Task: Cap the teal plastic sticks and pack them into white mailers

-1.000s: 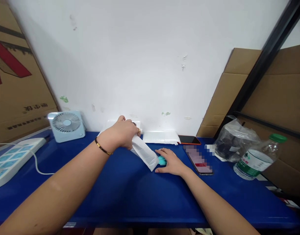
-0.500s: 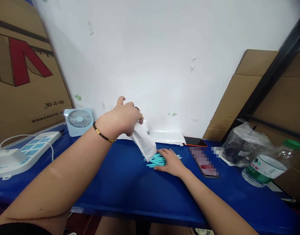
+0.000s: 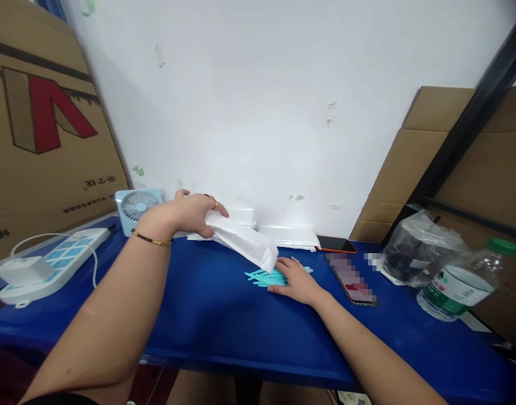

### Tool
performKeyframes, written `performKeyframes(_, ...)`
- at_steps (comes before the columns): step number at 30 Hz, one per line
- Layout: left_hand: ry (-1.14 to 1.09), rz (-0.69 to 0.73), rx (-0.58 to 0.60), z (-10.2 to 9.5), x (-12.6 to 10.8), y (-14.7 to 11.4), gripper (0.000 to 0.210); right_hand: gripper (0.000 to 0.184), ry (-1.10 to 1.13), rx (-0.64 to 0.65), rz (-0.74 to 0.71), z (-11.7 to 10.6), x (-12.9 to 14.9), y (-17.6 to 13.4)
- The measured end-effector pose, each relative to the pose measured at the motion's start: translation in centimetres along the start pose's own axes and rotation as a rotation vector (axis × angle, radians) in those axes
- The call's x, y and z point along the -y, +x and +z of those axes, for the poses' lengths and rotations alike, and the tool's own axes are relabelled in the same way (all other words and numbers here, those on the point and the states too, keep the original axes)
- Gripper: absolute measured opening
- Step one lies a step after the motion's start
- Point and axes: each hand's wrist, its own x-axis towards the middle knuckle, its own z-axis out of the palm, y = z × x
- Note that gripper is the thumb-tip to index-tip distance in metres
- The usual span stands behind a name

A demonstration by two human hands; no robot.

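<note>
Left hand (image 3: 188,214) pinches the white bag (image 3: 247,241); right hand (image 3: 299,281), loosely spread, rests against turquoise sticks (image 3: 262,277)

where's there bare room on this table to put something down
Widest bare patch: blue table between left forearm and right forearm, this side of the teal sticks. A smaller one lies between right forearm, nearer phone and water bottle. Crowded: the back, with white packets, orange-edged phone, clear plastic bag.

Two hands (image 3: 298,282), one held white bag (image 3: 247,242), two phones (image 3: 351,281), one fan (image 3: 139,208), one bottle (image 3: 456,288) — and turquoise sticks (image 3: 266,278) past counting.
</note>
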Motion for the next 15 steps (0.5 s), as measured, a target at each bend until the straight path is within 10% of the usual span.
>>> performKeyframes(4,-0.108,-0.036,0.021,3.4,1.1,0.6,0.058,0.082,0.064,-0.066,0.068,-1.6,-1.3,-0.9)
performKeyframes(10,-0.144,-0.268,0.17,10.8,5.3,0.7,0.065,0.041,0.147,-0.135,0.152,-3.8,-4.7,-2.5)
performKeyframes(15,-0.117,-0.185,-0.07,14.0,0.6,1.7,0.072,0.04,0.05,-0.102,0.209,-3.5,-6.1,-2.4)
